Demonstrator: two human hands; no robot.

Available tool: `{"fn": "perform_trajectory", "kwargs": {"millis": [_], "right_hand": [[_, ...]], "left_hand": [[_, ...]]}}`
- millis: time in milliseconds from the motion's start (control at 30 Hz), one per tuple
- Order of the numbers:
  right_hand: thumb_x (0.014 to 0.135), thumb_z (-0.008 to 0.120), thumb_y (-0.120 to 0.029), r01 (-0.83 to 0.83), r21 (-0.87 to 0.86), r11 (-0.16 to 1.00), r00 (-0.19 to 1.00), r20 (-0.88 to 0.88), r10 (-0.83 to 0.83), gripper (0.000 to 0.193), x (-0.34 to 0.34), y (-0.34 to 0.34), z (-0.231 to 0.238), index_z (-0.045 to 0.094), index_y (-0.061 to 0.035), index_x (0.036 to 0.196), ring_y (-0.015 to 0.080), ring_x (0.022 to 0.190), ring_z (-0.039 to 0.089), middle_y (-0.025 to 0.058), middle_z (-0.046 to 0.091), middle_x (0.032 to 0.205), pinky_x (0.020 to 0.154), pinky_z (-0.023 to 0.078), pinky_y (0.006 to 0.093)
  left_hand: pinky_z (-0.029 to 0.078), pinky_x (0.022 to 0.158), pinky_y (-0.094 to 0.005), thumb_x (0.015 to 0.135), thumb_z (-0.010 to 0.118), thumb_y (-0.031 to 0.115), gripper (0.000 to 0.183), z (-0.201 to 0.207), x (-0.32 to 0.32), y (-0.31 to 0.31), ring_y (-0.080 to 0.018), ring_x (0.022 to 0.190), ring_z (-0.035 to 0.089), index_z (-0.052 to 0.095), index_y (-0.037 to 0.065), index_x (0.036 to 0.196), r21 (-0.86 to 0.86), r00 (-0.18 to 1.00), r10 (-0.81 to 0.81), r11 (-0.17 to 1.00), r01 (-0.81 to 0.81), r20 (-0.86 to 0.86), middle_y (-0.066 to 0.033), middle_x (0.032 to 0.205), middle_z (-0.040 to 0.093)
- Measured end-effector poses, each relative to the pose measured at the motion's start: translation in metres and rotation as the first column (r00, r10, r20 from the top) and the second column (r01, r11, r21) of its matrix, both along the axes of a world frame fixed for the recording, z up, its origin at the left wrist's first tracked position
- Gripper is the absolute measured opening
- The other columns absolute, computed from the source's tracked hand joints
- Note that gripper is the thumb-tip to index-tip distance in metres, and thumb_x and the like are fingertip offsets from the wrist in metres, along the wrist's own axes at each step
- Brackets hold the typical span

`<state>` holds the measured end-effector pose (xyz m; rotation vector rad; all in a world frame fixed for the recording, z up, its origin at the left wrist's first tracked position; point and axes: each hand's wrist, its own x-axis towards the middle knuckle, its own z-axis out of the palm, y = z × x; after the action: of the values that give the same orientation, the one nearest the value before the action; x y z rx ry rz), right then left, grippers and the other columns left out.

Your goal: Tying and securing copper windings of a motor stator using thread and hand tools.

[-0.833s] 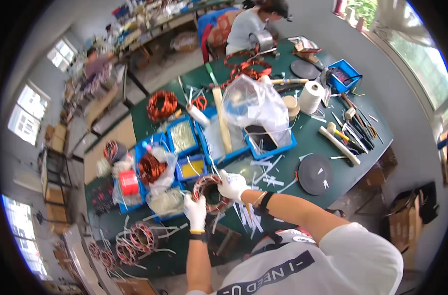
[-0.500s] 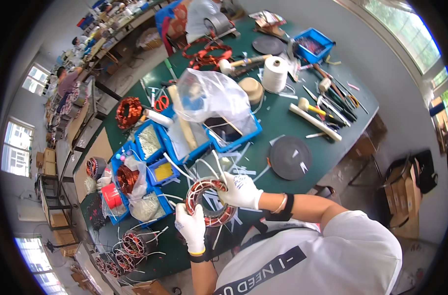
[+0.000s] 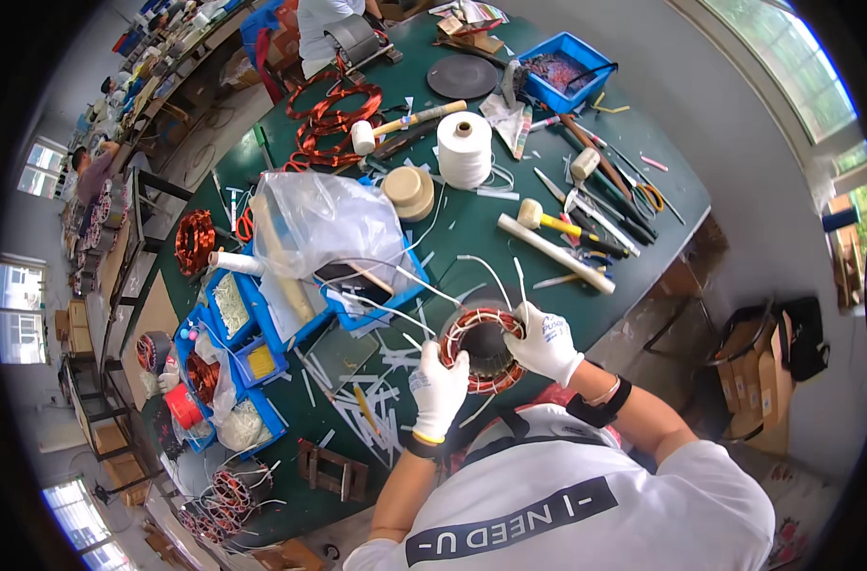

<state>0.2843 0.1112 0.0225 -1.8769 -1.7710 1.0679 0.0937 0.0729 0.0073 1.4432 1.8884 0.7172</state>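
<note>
Between my two white-gloved hands is a motor stator, a ring of copper windings (image 3: 495, 383) laced with white cord around a hollow core. It is tilted, so I look down into its bore. My left hand (image 3: 439, 390) grips its left rim, thumb on the windings. My right hand (image 3: 547, 347) holds the opposite side, fingers curled over the edge. Several white sleeved leads (image 3: 435, 285) stick out from the stator's far side. Behind it, a dark round disc shows only in part.
White strips (image 3: 381, 423) lie scattered left of my hands, near a small wooden stand (image 3: 332, 469). Blue bins (image 3: 253, 366) and a plastic bag (image 3: 333, 217) stand farther off. A thread cone (image 3: 465, 152), mallets and hand tools (image 3: 595, 224) cover the far right. More stators (image 3: 226, 500) sit at lower left.
My view has shifted, so the bench contents appear farther left. Both hands have carried the stator to the right, over the dark disc, away from the strips. The wooden stand has come into view.
</note>
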Motion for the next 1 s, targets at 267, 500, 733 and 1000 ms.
{"fn": "perform_trajectory", "kwargs": {"millis": [267,500,733,1000], "right_hand": [[0.082,0.066,-0.034,-0.152,-0.194,0.969,0.988,-0.037,0.148,0.038,0.051,0.053,-0.018,0.060,-0.0040,0.104,0.0382,0.082,0.066,0.0202,0.067,0.086,0.074,0.051,0.0435],[0.082,0.068,-0.043,-0.608,-0.133,0.783,0.777,0.100,0.621,0.043,0.085,0.239,0.002,0.069,-0.0033,0.098,0.0287,0.077,0.067,0.0161,0.067,0.077,0.070,0.052,0.0372],[0.084,0.061,-0.025,-0.849,-0.159,0.504,0.478,0.174,0.861,0.054,-0.065,0.247,-0.052,0.049,-0.0096,0.134,0.0364,0.103,0.063,0.0228,0.058,0.119,0.086,0.051,0.0434],[0.091,0.059,-0.029,-0.836,0.148,0.528,0.518,-0.107,0.849,0.030,-0.044,0.263,-0.014,0.066,-0.0001,0.096,0.0305,0.082,0.065,0.0167,0.068,0.087,0.076,0.050,0.0377]], "left_hand": [[0.048,0.054,-0.0453,0.078,0.073,0.028,0.029,-0.032,0.041,0.016,-0.0364,0.058,0.063,0.053,0.010,0.088,0.022,0.983,0.067,0.998,-0.064,-0.171,-0.0129,0.061,0.060],[0.052,0.061,-0.0343,0.087,0.069,0.039,0.040,-0.025,0.005,-0.007,-0.0231,0.064,0.066,0.061,0.005,0.106,-0.158,0.990,0.125,0.981,-0.115,0.058,-0.0097,0.073,0.066],[0.052,0.069,-0.0275,0.088,0.068,0.016,0.026,0.031,-0.040,-0.003,-0.0162,0.077,0.066,0.062,-0.001,0.107,-0.134,0.942,0.310,0.946,-0.294,0.125,-0.0083,0.090,0.068],[0.049,0.089,-0.0330,0.081,0.063,-0.002,0.024,0.142,-0.096,0.012,-0.0217,0.095,0.064,0.067,0.001,0.104,0.281,0.984,0.167,0.949,-0.142,-0.069,-0.0106,0.112,0.066]]}}
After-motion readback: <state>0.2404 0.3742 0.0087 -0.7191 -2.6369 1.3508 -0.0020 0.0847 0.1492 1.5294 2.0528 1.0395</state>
